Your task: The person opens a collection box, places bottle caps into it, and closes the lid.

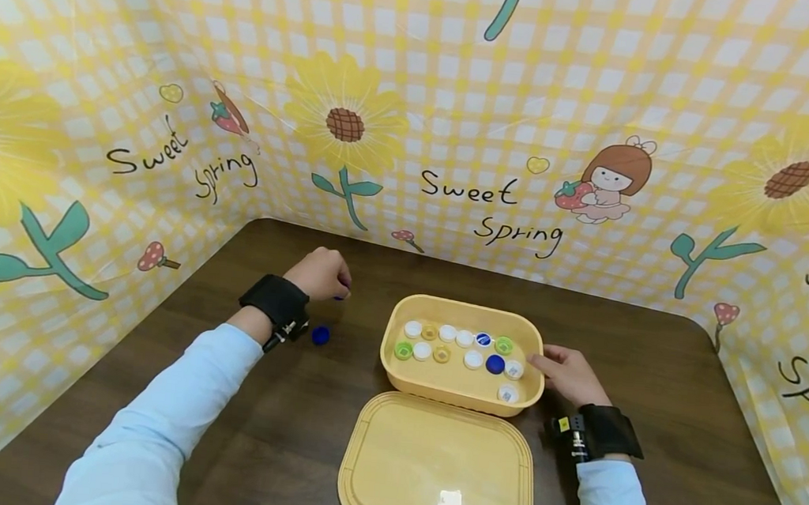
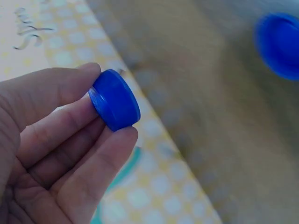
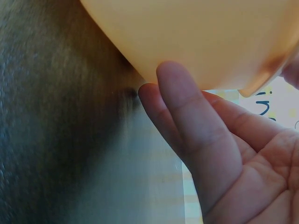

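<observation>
My left hand (image 1: 320,274) pinches a blue bottle cap (image 2: 116,100) between thumb and fingertip, at the left of the table. A second blue cap (image 1: 321,335) lies on the table near that wrist. My right hand (image 1: 572,373) holds the right end of a yellow plastic box (image 1: 390,366); its thumb is at the rim and its fingers touch the outer wall, as the right wrist view shows. Inside the box lie several caps: a white cap (image 1: 413,329), a green cap (image 1: 404,351), a yellowish cap (image 1: 442,354) and a dark blue cap (image 1: 495,363) among them.
A flat yellow lid (image 1: 437,469) lies in front of the box, close to its near side. The dark wooden table (image 1: 268,448) is bordered at the back and sides by a yellow checked cloth (image 1: 414,126).
</observation>
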A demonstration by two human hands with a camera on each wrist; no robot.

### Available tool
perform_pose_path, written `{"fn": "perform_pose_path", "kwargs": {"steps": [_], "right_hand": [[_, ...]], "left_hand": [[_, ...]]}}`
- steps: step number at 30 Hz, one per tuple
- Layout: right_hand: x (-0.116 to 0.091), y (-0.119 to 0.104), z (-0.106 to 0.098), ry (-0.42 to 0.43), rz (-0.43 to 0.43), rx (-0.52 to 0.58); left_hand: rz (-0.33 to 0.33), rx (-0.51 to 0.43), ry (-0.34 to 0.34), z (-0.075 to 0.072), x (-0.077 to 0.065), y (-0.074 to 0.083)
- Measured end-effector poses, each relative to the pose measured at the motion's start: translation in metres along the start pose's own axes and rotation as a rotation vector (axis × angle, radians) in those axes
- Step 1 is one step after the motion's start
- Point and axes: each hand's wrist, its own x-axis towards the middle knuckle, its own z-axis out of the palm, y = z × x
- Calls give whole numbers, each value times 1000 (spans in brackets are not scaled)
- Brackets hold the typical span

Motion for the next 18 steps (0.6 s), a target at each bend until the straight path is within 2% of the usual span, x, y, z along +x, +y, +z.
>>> {"fn": "perform_pose_path", "kwargs": {"steps": [7, 12, 18], "right_hand": [[-1, 1, -2, 4, -1, -8], [-2, 0, -3, 1, 20, -10], [-1, -1, -3, -6, 20, -6]], "left_hand": [[136, -21, -22, -6, 21, 45], [249, -34, -58, -3, 33, 77], [336, -28, -87, 4, 43, 110]]}}
